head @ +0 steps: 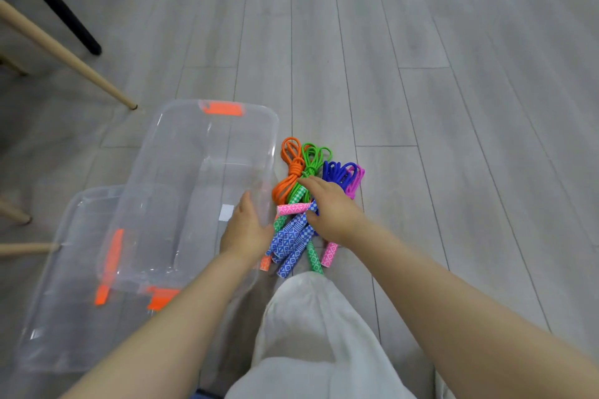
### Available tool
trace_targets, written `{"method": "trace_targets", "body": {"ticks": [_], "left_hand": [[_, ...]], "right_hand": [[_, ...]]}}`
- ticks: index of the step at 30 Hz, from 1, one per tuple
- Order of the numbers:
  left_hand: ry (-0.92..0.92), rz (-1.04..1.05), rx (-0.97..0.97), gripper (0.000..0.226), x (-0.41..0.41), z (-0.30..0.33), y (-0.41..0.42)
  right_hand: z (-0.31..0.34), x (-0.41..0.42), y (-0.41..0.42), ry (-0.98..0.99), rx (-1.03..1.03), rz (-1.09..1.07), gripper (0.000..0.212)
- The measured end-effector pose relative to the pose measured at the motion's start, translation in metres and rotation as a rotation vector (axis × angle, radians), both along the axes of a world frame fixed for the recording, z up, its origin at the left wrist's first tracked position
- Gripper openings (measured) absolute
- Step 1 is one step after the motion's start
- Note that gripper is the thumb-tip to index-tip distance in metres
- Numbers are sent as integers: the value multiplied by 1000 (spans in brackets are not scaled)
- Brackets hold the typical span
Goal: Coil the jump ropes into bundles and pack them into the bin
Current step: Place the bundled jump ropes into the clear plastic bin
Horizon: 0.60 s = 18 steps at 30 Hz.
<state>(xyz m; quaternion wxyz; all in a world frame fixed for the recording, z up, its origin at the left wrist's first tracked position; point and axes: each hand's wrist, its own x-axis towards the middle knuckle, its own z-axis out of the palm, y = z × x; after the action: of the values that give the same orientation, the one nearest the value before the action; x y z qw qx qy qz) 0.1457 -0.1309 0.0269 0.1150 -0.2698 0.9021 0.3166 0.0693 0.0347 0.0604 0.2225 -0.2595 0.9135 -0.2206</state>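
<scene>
Coloured jump ropes [303,201] under right hand [330,212], beside left hand [246,230].

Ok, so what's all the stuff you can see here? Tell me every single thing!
Jump ropes: four coiled bundles, orange, green, blue and pink, piled on the floor right of the bin.
Bin: one, clear plastic with orange latches, on the floor at left, nothing inside.
Lid: one, clear with an orange clip, lying partly under the bin.
Furniture legs: several wooden, one black, top left.
Floor: grey planks.
Trouser leg: one, white, bottom middle.
Left hand: fingers straight, against the bin's near wall.
Right hand: fingers straight, resting on the ropes.
</scene>
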Motion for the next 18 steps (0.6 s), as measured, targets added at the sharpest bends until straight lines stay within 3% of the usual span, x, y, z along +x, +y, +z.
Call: {"method": "trace_targets", "body": {"ticks": [3,5,14,18], "left_hand": [[-16,54,11,37,1,0,8],[2,92,-37,30,2,2,13],[163,32,-190,42,28,27,-20],[209,-56,-252,41,31,57,-18]], "right_hand": [[-2,5,-10,3,7,31,74],[-6,9,-11,-8,19,45,76],[15,7,-3,140,-36,30,82],[42,0,1,435,-24,52,84]]}}
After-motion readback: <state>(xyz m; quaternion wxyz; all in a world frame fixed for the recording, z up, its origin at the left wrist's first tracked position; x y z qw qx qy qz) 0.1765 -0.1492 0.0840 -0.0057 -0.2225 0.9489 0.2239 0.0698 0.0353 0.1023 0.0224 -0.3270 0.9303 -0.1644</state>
